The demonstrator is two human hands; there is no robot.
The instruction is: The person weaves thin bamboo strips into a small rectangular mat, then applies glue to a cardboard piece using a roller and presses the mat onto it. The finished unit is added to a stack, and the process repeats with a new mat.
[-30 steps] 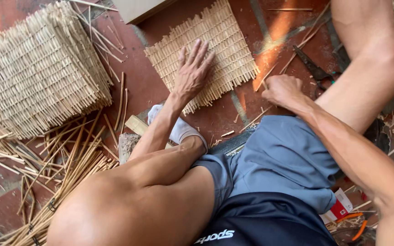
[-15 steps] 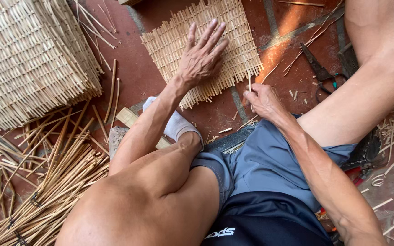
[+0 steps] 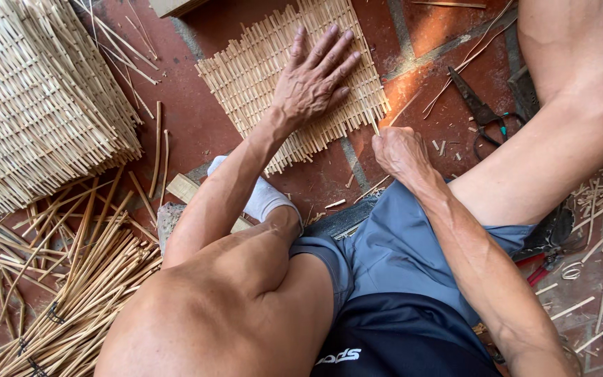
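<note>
Pressing flat on a woven mat point(image 3: 259, 77), the left hand point(image 3: 312, 87) lies with its fingers point(image 3: 329, 49) spread and straight, palm down on the mat's lower right part. The mat, made of thin pale strips, lies on the red brick floor point(image 3: 190, 119) in front of the person's knees.

Just beside the mat's right lower corner, the right hand point(image 3: 399, 150) is curled closed, knuckles up, with a thin pale sliver point(image 3: 373, 128) showing at its top near the mat's edge; whether the fingers pinch that sliver cannot be told for sure.

At the far left stands a tall stack of finished mats point(image 3: 43, 98). Below it, a heap of loose bamboo sticks point(image 3: 71, 279) spreads over the floor, some tied in bundles. A foot in a white sock point(image 3: 263, 199) rests on a small wooden block point(image 3: 183, 187) under the left forearm. To the right of the right hand, dark scissors point(image 3: 479, 112) lie on the floor, near the raised right leg point(image 3: 560, 126). The person wears grey-blue shorts point(image 3: 399, 251). Short offcuts are scattered around the right side of the floor.
</note>
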